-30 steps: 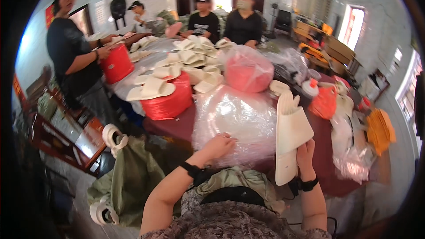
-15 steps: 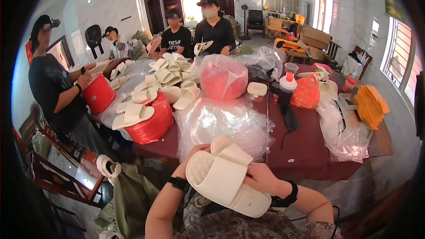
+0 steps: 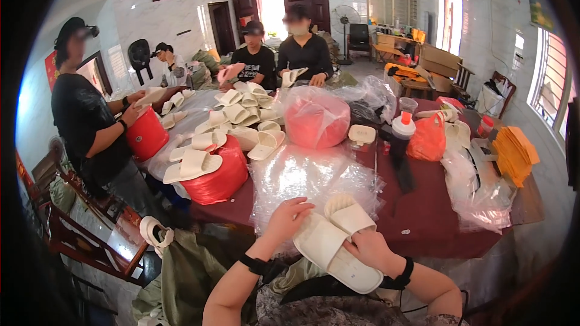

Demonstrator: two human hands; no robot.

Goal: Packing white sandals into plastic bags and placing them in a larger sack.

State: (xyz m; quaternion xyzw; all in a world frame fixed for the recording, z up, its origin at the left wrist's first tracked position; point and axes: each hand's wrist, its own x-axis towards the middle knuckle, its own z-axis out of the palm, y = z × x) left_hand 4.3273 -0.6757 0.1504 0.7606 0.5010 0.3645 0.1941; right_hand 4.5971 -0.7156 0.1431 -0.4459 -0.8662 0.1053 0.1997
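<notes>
A cream slipper [image 3: 323, 238] with a broad strap is tilted in front of me, and a second cream slipper [image 3: 350, 212] lies just beyond it, partly hidden by the first. My right hand [image 3: 371, 250] grips the two together at their straps, its fingertips out of sight between them. Over the near slipper's toe end, my left hand [image 3: 290, 214] has its fingers stretched out and holds nothing; whether it touches the slipper I cannot tell. Clear plastic bags [image 3: 308, 175] lie flat on the table just past both hands.
Slippers [image 3: 199, 166] rest on a red plastic bundle [image 3: 226, 175] at left, with more piled behind. A wrapped red bundle [image 3: 317, 121], a bottle [image 3: 402, 130] and an orange bag [image 3: 428, 136] stand farther back. Co-workers [image 3: 302, 48] surround the far side. A green sack [image 3: 187, 265] sits low left.
My left hand has come off the slippers' toe end and opened, moving up and left. The slippers have shifted right in my right hand. The view has turned slightly.
</notes>
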